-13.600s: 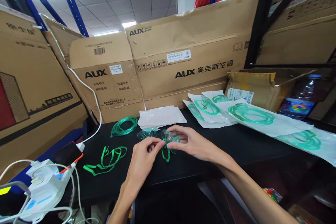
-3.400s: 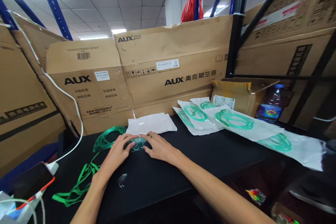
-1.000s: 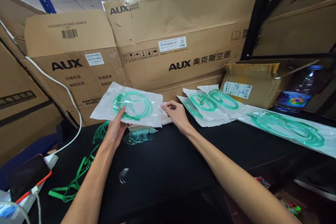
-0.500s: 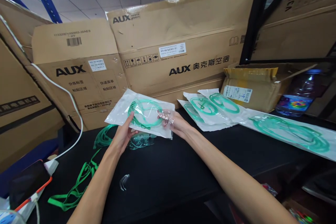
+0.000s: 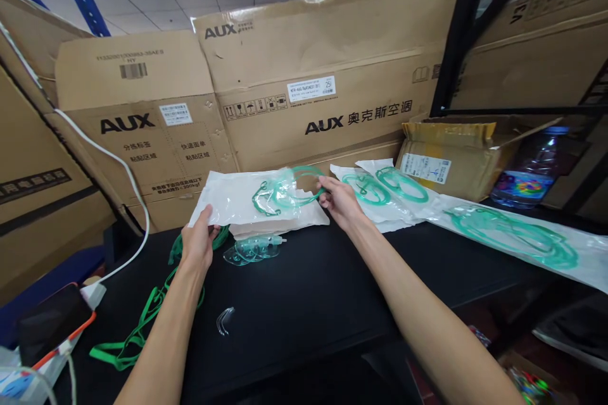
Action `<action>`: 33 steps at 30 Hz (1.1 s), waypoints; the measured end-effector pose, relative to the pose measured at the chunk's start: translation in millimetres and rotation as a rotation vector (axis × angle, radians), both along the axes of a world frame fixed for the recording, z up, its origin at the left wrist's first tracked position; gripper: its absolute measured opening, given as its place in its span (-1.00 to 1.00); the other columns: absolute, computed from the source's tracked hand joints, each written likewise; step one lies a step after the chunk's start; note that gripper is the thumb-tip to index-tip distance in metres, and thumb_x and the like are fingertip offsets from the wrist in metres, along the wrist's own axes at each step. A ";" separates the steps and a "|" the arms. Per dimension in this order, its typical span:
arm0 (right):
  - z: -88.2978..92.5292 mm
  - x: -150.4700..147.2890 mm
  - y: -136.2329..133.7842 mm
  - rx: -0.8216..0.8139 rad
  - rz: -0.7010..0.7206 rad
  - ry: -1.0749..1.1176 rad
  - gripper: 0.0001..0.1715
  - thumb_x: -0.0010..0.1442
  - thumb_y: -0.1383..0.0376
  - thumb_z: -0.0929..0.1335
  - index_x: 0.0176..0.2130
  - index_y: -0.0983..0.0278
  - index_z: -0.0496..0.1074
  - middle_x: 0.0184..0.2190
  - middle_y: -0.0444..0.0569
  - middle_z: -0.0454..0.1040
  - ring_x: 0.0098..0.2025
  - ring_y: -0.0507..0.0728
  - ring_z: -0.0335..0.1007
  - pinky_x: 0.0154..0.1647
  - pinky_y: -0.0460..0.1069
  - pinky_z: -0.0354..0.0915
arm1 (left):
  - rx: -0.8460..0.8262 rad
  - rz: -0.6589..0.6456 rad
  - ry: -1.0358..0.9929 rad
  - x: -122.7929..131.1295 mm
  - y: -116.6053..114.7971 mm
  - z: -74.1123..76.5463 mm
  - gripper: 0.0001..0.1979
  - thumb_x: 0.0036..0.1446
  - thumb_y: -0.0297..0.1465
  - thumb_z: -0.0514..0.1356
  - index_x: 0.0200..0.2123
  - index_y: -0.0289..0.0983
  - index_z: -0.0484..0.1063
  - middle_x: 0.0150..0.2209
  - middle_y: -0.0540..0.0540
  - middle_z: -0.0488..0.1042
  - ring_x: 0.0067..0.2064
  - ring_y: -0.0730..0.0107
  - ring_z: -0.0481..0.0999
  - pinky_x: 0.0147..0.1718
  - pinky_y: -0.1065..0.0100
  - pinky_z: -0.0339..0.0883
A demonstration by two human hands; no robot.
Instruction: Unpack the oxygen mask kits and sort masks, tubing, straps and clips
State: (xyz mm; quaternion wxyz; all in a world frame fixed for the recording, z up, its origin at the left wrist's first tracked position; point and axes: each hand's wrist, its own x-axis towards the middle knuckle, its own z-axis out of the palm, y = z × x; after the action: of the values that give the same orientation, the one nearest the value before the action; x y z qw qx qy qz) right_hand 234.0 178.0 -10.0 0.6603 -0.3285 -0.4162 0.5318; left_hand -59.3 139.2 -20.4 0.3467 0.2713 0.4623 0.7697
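Note:
My left hand (image 5: 198, 242) grips the left edge of a white-backed clear pouch (image 5: 230, 196), raised above the black table. Pinched in my right hand (image 5: 339, 201) is a loop of green coiled tubing (image 5: 306, 171), partly out of the pouch's right end; the rest still shows through the film. Below the pouch is a white sheet (image 5: 285, 226); whether it belongs to the pouch I cannot tell. Clear green-tinted plastic masks (image 5: 254, 250) lie just beneath. Green elastic straps (image 5: 142, 323) lie near my left forearm, and a few thin clear curved pieces (image 5: 224, 321) lie between my arms.
Other pouches of green tubing (image 5: 401, 185) lie at right, with a longer one (image 5: 517, 240) beyond. Behind stand large cardboard boxes (image 5: 266, 126), a small open box (image 5: 446, 158) and a water bottle (image 5: 532, 168). A phone (image 5: 54, 323) and cables are at far left.
The tubing coil, wholly inside the pouch before, now comes partly out at the right in my right hand. My left hand has shifted left along the pouch.

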 end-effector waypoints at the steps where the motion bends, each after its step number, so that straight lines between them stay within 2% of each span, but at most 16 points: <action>1: 0.9 5.0 2.1 0.015 -0.064 0.042 -0.81 0.37 0.24 0.37 -0.15 0.35 0.44 -0.34 -0.14 0.45 -0.49 -0.05 0.34 -0.52 -0.14 0.33 | -0.002 0.015 -0.001 -1.7 0.2 0.5 -0.95 0.17 -0.53 0.30 -0.27 -0.36 0.49 -0.30 -0.02 0.53 -0.45 0.58 0.45 -0.59 0.59 0.30; 5: 4.2 18.4 7.4 0.077 -0.260 0.186 -0.79 0.39 0.22 0.35 -0.16 0.35 0.42 -0.37 -0.16 0.42 -0.52 -0.07 0.28 -0.55 -0.15 0.28 | -0.028 -0.031 0.040 -2.4 -0.8 0.8 -0.96 0.24 -0.54 0.27 -0.22 -0.37 0.49 -0.28 -0.02 0.54 -0.40 0.52 0.51 -0.49 0.49 0.43; 11: 13.8 23.6 1.0 0.182 -0.365 0.281 -0.80 0.29 0.21 0.42 -0.25 0.32 0.43 -0.49 -0.25 0.32 -0.64 -0.12 0.10 -0.66 -0.17 0.04 | -0.087 -0.180 0.251 6.9 -0.7 -5.3 -0.94 0.27 -0.48 0.27 -0.20 -0.36 0.52 -0.20 -0.07 0.59 -0.27 0.41 0.59 -0.29 0.33 0.54; 14: 20.6 31.8 -4.4 0.242 -0.441 0.301 -0.73 0.18 0.14 0.48 -0.30 0.26 0.42 -0.48 -0.27 0.29 -0.65 -0.14 0.07 -0.65 -0.15 0.01 | -0.150 -0.161 0.418 4.9 2.9 -11.3 -0.86 0.25 -0.40 0.30 -0.15 -0.35 0.53 -0.18 -0.10 0.59 -0.27 0.35 0.60 -0.27 0.26 0.53; 16: 24.8 38.6 -7.6 0.284 -0.497 0.313 -0.72 0.17 0.11 0.48 -0.30 0.23 0.42 -0.47 -0.28 0.27 -0.64 -0.14 0.05 -0.64 -0.14 0.01 | -0.186 -0.112 0.543 1.1 4.6 -14.3 -0.76 0.19 -0.33 0.34 -0.10 -0.32 0.54 -0.15 -0.15 0.60 -0.22 0.25 0.62 -0.19 0.19 0.52; 18: 27.8 43.3 -9.9 0.317 -0.540 0.321 -0.73 0.18 0.10 0.46 -0.27 0.21 0.42 -0.45 -0.27 0.26 -0.63 -0.13 0.05 -0.64 -0.13 0.01 | -0.211 -0.038 0.677 -2.1 4.2 -15.3 -0.61 0.11 -0.26 0.38 -0.02 -0.31 0.53 -0.08 -0.24 0.60 -0.10 0.06 0.62 -0.02 0.07 0.44; 20: 28.9 43.6 -11.4 0.336 -0.558 0.320 -0.73 0.18 0.09 0.45 -0.27 0.21 0.41 -0.45 -0.26 0.25 -0.62 -0.13 0.06 -0.64 -0.14 0.01 | -0.213 0.041 0.820 -2.2 1.2 -13.8 -0.45 0.08 -0.21 0.37 0.11 -0.31 0.47 0.08 -0.34 0.52 0.08 -0.10 0.53 0.17 -0.02 0.26; 23: 27.7 36.9 -12.7 0.344 -0.541 0.298 -0.70 0.15 0.07 0.46 -0.30 0.23 0.40 -0.45 -0.25 0.27 -0.62 -0.13 0.07 -0.66 -0.15 0.01 | -0.160 0.071 1.042 7.0 -4.4 -8.8 -0.37 0.21 -0.14 0.24 0.27 -0.30 0.32 0.28 -0.36 0.31 0.29 -0.10 0.32 0.32 0.02 0.04; 25: 26.5 31.0 -13.5 0.344 -0.513 0.273 -0.67 0.13 0.05 0.47 -0.30 0.23 0.41 -0.45 -0.24 0.29 -0.63 -0.13 0.08 -0.67 -0.15 0.02 | -0.123 -0.010 1.192 19.1 -4.4 -5.2 -0.40 0.27 -0.09 0.15 0.28 -0.26 0.32 0.32 -0.29 0.27 0.35 0.00 0.24 0.35 0.12 -0.02; 28: 26.1 26.0 -15.2 0.351 -0.487 0.239 -0.66 0.12 0.04 0.48 -0.28 0.22 0.43 -0.45 -0.24 0.31 -0.63 -0.12 0.10 -0.67 -0.14 0.06 | -0.136 -0.222 1.403 41.7 7.8 -1.8 -0.39 0.27 -0.02 0.13 0.26 -0.23 0.36 0.37 -0.24 0.24 0.42 0.03 0.12 0.38 0.15 -0.11; 31: 26.9 27.8 -17.2 0.366 -0.497 0.220 -0.68 0.14 0.04 0.45 -0.26 0.21 0.43 -0.43 -0.23 0.31 -0.62 -0.12 0.11 -0.65 -0.13 0.05 | -0.242 -0.422 1.560 62.6 33.6 -0.5 -0.36 0.25 0.01 0.18 0.28 -0.21 0.33 0.42 -0.26 0.15 0.44 -0.03 0.05 0.38 0.02 -0.11; 33: 27.4 30.8 -17.9 0.369 -0.509 0.206 -0.68 0.16 0.02 0.43 -0.23 0.19 0.44 -0.42 -0.22 0.30 -0.61 -0.11 0.12 -0.64 -0.11 0.05 | -0.340 -0.517 1.640 73.5 53.1 -0.8 -0.41 0.27 -0.06 0.22 0.26 -0.21 0.33 0.40 -0.27 0.16 0.40 -0.08 0.13 0.34 -0.13 -0.02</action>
State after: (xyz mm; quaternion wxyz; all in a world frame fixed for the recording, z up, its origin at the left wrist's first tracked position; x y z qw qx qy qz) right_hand 264.8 160.1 17.3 0.8590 -0.2415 -0.3411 0.2957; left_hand 14.2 192.3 -21.3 0.1045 0.7800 0.5984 0.1500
